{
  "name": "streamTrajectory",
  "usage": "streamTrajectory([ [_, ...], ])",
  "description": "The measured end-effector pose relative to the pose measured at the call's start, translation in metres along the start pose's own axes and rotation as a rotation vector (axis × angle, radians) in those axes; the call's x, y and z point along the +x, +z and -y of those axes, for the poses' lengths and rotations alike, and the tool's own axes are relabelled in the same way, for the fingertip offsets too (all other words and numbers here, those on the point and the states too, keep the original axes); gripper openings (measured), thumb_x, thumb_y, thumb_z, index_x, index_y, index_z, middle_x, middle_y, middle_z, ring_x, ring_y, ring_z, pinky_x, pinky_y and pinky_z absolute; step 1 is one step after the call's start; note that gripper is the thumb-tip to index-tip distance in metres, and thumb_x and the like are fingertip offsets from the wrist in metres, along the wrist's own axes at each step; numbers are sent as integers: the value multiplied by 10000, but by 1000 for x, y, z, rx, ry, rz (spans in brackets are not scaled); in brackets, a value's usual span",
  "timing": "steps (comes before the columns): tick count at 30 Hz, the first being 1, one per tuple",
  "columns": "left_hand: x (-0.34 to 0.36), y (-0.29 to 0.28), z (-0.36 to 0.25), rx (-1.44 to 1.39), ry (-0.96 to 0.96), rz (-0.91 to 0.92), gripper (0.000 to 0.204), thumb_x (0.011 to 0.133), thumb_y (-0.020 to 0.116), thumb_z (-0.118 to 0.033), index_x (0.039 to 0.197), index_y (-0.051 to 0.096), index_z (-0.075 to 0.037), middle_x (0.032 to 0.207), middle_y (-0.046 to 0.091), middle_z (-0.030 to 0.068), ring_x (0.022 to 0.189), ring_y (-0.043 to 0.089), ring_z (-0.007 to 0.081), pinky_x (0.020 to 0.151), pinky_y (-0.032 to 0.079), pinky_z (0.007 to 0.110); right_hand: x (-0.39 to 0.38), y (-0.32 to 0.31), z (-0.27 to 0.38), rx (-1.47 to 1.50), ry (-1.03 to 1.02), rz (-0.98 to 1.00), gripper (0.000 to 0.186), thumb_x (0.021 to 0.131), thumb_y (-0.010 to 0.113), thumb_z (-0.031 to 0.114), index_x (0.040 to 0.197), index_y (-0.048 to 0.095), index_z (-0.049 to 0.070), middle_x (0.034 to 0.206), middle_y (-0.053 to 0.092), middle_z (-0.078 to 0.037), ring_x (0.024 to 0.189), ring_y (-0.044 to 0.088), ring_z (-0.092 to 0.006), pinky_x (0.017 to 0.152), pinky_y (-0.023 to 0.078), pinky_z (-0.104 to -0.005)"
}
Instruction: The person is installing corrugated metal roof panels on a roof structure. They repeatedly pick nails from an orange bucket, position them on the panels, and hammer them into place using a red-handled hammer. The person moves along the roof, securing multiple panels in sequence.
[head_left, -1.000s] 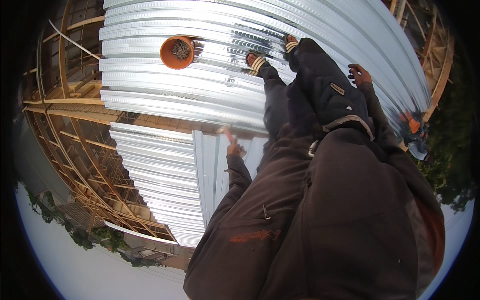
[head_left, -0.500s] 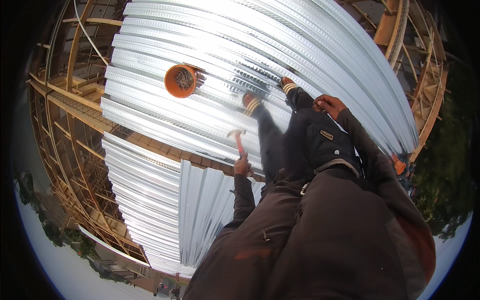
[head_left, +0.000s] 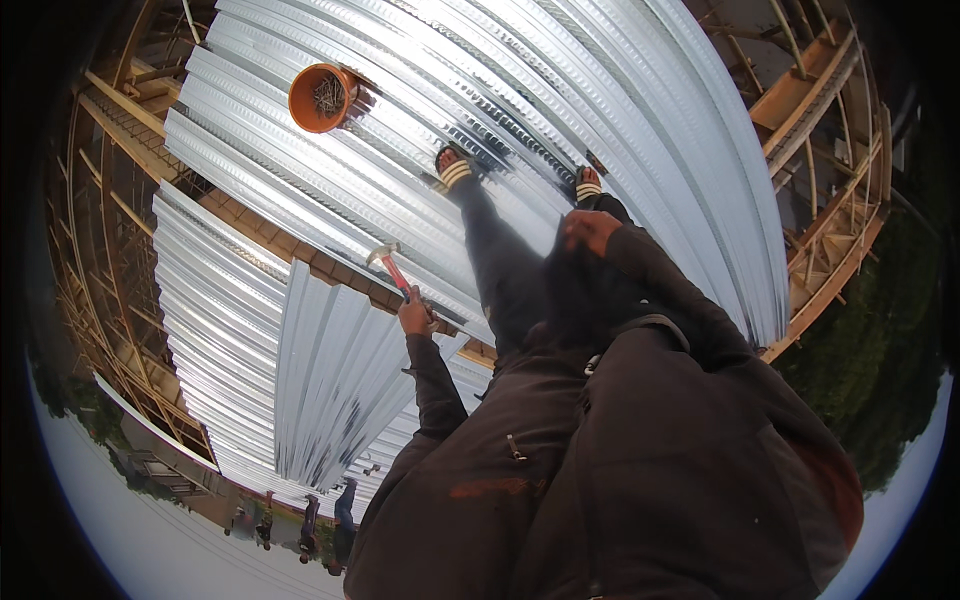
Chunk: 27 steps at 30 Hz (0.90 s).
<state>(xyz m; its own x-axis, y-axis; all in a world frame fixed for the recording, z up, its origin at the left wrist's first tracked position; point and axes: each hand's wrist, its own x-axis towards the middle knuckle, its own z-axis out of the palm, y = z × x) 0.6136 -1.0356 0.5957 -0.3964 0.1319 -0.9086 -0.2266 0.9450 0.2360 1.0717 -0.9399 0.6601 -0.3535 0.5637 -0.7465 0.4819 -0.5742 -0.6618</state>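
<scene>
The left hand wraps a hammer by its red handle, hiding the lower end; its head shows against the metal roof. The right hand blurs before dark trousers, its openness and contents impossible to tell. Nails overlap indistinctly inside the bucket.

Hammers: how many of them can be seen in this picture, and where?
1. The red-handled hammer is in the person's left hand, seen against the ribbed metal sheets. Others could be hidden behind the dark clothing.
</scene>
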Motion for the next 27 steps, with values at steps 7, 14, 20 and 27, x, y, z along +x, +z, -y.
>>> streamTrajectory([
  [7,-89,91,103,-118,-29,-252,324,1008,583,-365,901,499,-70,574,459,39,386,440,168,357,372,356,-42,-52,-85,450,298,-231,256,1069,466,242,1176,630,77,936,733,-55,695,673,-102,572,500,-251],
  [14,-49,304,50,209,150,124,308,1038,527,-269,1248,540,-43,710,497,33,398,511,136,364,480,334,-9,-49,-208,386,371,-271,253,1071,466,211,1195,624,58,955,736,-60,686,661,-107,592,495,-266],
  [20,103,499,60,669,708,10,485,1013,549,-291,1465,544,-115,853,721,242,789,719,416,711,557,527,82,-44,-289,358,373,-262,262,1074,461,219,1195,601,33,995,718,-90,767,644,-140,697,514,-301],
  [27,224,581,70,644,635,-9,440,987,557,-196,1415,531,-98,899,730,249,855,714,456,781,554,541,139,-96,-242,409,88,-351,275,1091,505,240,1170,610,-1,1023,726,-126,867,649,-149,789,504,-307],
])
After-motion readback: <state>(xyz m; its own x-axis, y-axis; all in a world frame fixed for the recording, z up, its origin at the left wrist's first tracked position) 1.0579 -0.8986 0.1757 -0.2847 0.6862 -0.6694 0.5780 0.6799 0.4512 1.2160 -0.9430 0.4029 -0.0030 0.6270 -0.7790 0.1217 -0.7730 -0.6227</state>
